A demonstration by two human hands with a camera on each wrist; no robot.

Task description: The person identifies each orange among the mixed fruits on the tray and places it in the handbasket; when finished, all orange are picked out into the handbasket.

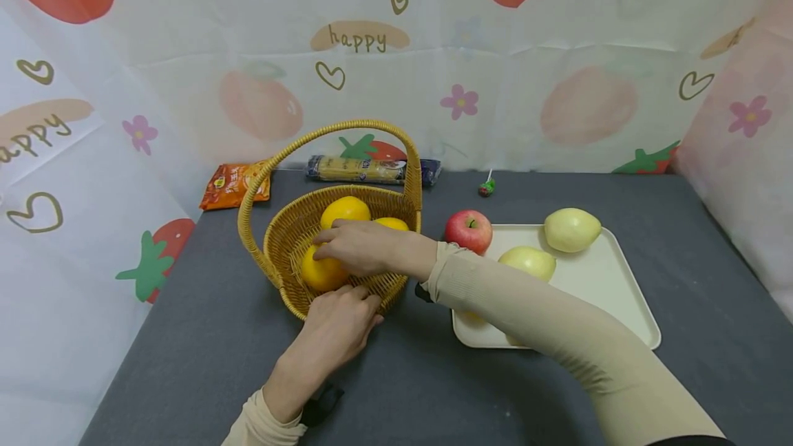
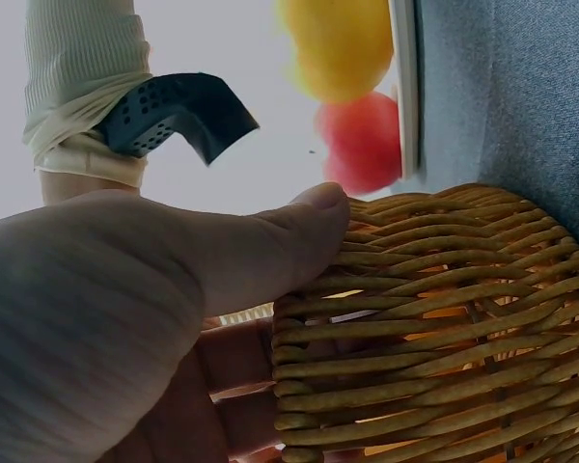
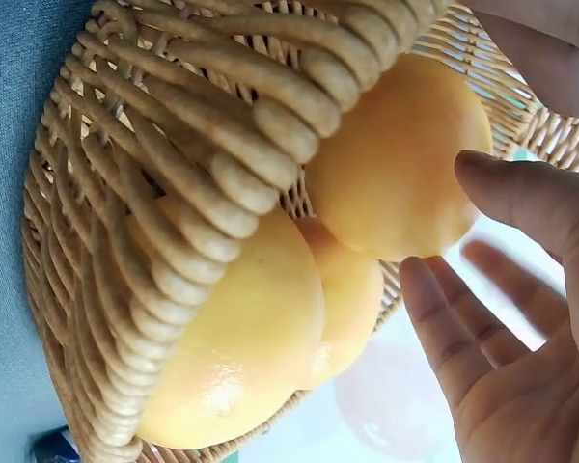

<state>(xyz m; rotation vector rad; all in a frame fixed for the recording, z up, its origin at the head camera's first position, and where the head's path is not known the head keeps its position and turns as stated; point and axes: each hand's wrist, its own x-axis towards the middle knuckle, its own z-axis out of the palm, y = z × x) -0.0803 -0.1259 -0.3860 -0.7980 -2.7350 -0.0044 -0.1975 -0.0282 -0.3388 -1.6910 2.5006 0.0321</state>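
Observation:
A wicker basket (image 1: 291,226) with a tall arched handle holds three round yellow-orange fruits, which look like oranges. My left hand (image 1: 341,322) grips the basket's near rim; in the left wrist view the thumb (image 2: 270,241) lies outside the weave and the fingers inside. Over the basket, my right hand (image 1: 365,246) reaches in at the nearest orange (image 1: 322,270). Seen from the right wrist, the thumb and a fingertip touch that orange (image 3: 405,159), with the fingers spread and fairly straight. Two other oranges (image 3: 241,328) rest deeper in the basket.
To the right stands a cream tray (image 1: 619,294) with pale yellow fruits (image 1: 573,229), partly behind my right sleeve. A red apple (image 1: 467,230) sits at its back left corner. Along the back lie an orange snack packet (image 1: 232,186), a long yellow packet (image 1: 359,169) and a lollipop (image 1: 487,188).

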